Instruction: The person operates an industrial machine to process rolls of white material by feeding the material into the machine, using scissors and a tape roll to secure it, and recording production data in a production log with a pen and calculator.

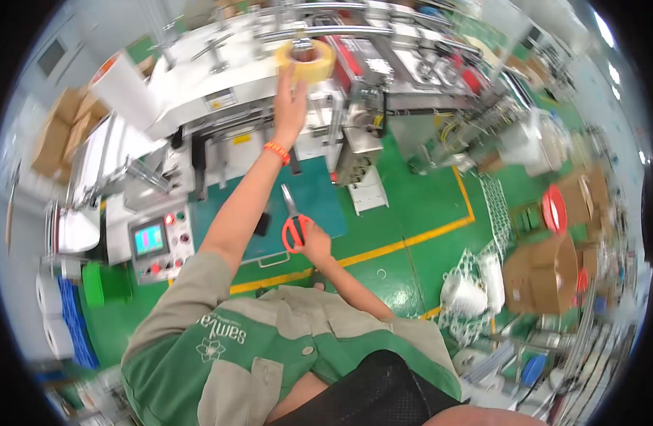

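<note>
My left hand [291,110], with an orange band at the wrist, reaches up to a roll of yellowish tape [325,65] mounted on the machine. Its fingers are stretched out and overlap the roll's lower left side; whether they press on it is blurred. Lower down, my right hand [316,243] grips a pair of scissors [293,228] by the orange handles. The blades point up and away from me, over a teal work surface [319,186]. A small black object [263,224] lies on that surface, left of the scissors.
A control panel [150,241] with a lit screen and buttons stands at the left. A white roll [127,91] sits on the machine's upper left. Green floor with yellow lines lies around. Cardboard boxes [541,275] and netting-wrapped white rolls [463,295] stand at the right.
</note>
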A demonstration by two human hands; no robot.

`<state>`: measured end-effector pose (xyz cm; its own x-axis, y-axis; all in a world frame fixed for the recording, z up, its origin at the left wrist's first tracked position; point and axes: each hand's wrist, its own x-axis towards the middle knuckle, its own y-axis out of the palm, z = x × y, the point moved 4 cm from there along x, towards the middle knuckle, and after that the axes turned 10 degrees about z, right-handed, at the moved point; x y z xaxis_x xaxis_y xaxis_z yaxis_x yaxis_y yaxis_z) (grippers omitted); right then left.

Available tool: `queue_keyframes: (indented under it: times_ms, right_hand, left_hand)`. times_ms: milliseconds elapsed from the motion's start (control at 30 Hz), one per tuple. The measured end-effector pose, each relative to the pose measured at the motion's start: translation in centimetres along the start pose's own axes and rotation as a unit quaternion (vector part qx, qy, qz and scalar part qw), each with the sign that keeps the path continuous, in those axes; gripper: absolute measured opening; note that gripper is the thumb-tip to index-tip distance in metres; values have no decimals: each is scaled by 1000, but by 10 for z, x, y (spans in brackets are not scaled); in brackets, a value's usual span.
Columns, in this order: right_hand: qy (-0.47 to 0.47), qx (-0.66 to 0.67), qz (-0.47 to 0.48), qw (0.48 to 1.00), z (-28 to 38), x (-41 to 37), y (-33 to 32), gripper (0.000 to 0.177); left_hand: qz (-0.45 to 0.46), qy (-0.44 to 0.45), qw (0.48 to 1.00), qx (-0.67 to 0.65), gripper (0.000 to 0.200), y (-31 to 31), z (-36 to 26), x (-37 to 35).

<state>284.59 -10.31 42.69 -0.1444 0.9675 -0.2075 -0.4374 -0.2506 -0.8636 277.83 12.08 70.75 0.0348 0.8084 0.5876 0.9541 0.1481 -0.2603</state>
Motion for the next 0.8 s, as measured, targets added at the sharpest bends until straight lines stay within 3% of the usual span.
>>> queue_keyframes:
  times_ms: [100,200,233,300,400,533,633,733,800]
  right_hand:
    - [11,-11,-17,1000,1,-3,0,76]
    - [17,0,-23,1000,0,-5,3,77]
    - [22,0,-30,999,1,-5,2,77]
    - [16,-14,-38,999,3,-7,1,77]
    - [14,-38,-52,998,4,-7,5,78]
    - [24,-35,-30,999,1,-3,14,84]
    - [20,-52,-67,996,6,-9,8,83]
    - [35,-63,-90,993,8,-11,6,81]
    - [26,-60,-89,994,7,-11,8,79]
  left_hand:
    - [56,-36,997,-22,53,29,-17,-16]
    - [-46,30,995,88,63,36,-10,-8]
    - [-43,36,995,83,63,39,-3,2]
    - [-151,-25,985,79,66,36,14,24]
    - [-177,8,970,168,59,16,23,56]
    - [-117,16,990,80,50,-23,37,82]
    - [-107,-35,991,65,48,-31,55,82]
    - [-140,-10,989,56,52,-20,49,61]
    - [-188,-87,978,-34,58,-9,51,53]
